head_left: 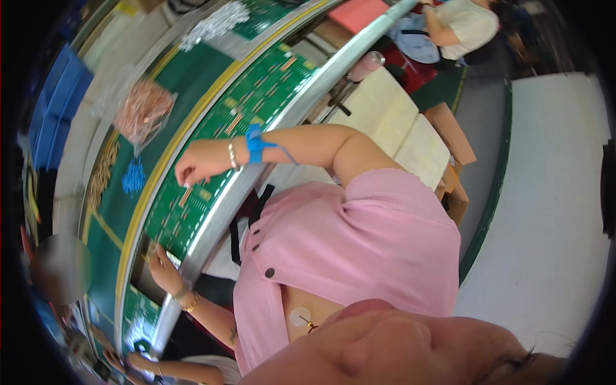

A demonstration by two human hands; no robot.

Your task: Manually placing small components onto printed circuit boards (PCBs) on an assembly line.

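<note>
My right hand (202, 164), with a blue wrist strap (255, 144) above it, hangs over a green circuit board (173, 218). Its fingers are curled together, and what they hold is too small to make out. Nearer the lower end of this board is my left hand (168, 273), a gold-coloured watch or bracelet on its wrist. Its fingers stretch toward the board's edge, slightly apart, and I see nothing held in them. Along the same rail lies another stretch of green circuit board (256, 90), carrying several small parts.
Beyond the yellow rail (131, 237) lie blue parts (133, 177), tan parts (102, 173) and a clear bag of copper-coloured pieces (144, 110). White parts (218, 24) are heaped farther along. Blue bins (61, 109) stand behind. Another person (462, 29) sits up the line; another's hands (138, 362) work below.
</note>
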